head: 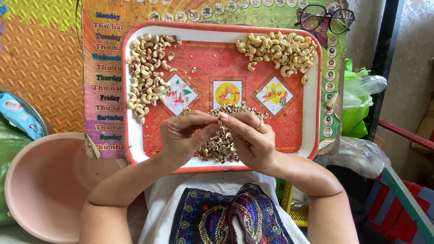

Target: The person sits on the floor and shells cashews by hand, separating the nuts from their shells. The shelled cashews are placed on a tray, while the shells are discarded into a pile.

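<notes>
The left hand and the right hand are meeting in the middle, over the near part of a red tray. Their fingertips are pressing together and pinching one small nut between them. The nut is so tiny and so hidden that I cannot tell which way its long side is pointing. Both hands are just as near to it.

Right under the hands, a pile of brown nut skins is lying on the tray. Far from the hands, at the top left, a heap of nuts with skin on is sitting. At the top right, a heap of clean pale nuts is sitting. A pink bowl is waiting beside the left arm. Glasses are resting behind the tray.
</notes>
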